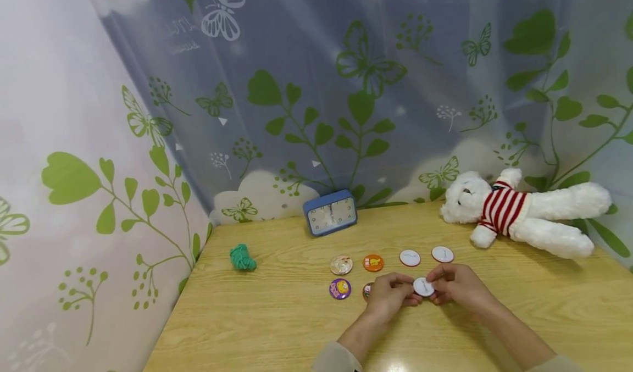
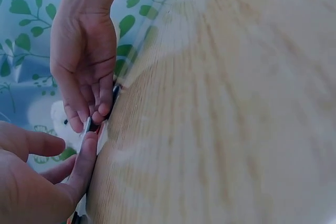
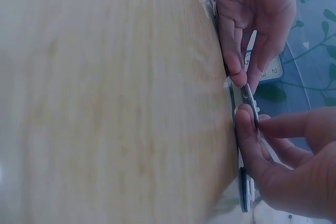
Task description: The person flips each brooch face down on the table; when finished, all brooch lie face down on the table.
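A round badge, white back up with its pin showing (image 1: 423, 287), is held between both hands just above the wooden table. The left hand (image 1: 389, 295) pinches its left edge; the right hand (image 1: 459, 287) pinches its right edge with thumb and fingers. In the right wrist view the badge (image 3: 252, 105) appears edge-on between the right hand (image 3: 299, 156) and the left hand (image 3: 257, 19). Partly hidden beside the left hand lies another badge (image 1: 366, 291). Behind the hands are two white-backed badges, one left (image 1: 410, 258), one right (image 1: 442, 254).
An orange badge (image 1: 373, 262), a beige badge (image 1: 341, 265) and a purple badge (image 1: 340, 288) lie left of the hands. A blue clock (image 1: 330, 214) stands at the back, green yarn (image 1: 242, 257) lies far left, and a white plush bear (image 1: 504, 210) back right.
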`<state>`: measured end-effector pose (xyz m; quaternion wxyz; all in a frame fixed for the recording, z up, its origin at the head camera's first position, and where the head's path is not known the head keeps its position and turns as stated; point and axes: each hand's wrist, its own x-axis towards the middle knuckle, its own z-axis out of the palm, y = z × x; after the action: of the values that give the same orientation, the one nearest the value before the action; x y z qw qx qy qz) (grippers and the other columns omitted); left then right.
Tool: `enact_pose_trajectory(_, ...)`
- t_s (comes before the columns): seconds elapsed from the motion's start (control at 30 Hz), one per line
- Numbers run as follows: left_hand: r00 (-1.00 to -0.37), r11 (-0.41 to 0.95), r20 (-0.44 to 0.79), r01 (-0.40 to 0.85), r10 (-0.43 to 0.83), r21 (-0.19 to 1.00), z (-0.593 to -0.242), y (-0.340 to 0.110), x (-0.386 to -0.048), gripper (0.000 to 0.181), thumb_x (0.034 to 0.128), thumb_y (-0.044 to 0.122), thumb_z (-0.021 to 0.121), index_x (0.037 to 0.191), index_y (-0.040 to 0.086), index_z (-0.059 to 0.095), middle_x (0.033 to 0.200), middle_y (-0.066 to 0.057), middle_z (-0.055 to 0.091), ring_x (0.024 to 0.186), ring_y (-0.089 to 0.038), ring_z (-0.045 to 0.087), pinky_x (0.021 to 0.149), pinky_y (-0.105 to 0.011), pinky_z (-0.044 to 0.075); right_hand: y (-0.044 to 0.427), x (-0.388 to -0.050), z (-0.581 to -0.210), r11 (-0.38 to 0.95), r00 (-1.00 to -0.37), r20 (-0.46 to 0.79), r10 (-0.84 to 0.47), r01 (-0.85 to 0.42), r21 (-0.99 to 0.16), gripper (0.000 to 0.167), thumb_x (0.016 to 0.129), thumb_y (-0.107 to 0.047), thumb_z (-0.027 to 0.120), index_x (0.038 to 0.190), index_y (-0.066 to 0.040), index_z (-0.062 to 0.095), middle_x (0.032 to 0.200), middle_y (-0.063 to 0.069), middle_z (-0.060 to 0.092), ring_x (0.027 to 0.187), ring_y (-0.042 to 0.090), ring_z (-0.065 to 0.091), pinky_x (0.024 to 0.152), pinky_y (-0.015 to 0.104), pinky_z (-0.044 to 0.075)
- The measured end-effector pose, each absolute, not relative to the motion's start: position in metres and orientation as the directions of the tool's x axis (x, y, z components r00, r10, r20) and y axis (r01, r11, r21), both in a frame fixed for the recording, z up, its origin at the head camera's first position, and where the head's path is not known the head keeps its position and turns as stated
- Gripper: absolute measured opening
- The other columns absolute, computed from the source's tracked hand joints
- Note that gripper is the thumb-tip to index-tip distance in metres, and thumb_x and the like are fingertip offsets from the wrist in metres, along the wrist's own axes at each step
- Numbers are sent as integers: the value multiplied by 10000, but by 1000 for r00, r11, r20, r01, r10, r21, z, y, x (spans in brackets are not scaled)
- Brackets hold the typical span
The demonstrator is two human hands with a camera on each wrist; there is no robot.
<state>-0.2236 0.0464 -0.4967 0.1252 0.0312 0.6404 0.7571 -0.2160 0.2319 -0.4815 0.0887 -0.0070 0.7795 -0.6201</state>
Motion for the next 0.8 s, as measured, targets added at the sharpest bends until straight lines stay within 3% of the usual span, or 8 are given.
enact_pose_trajectory(0.33, -969, -130, -129, -159, 210, 979, -493, 46, -221, 156, 914, -94, 623, 1053, -119, 687, 881, -205, 735, 799, -265, 762, 762, -317, 659, 231, -214, -478, 235, -986, -129, -103, 102, -967, 161, 981, 55, 583, 1104, 156, 564, 910, 154, 669, 757, 209, 701, 655, 316, 644)
enact_pose_trajectory(0.8, -973, -87, -124, -143, 197, 986, -492, 48, -219, 157, 912, -80, 615, 1042, -123, 693, 874, -185, 723, 770, -204, 738, 762, -303, 656, 234, -217, -474, 289, -974, -116, -194, 56, -956, 123, 972, 87, 589, 1052, 179, 580, 888, 144, 670, 758, 204, 699, 659, 314, 646)
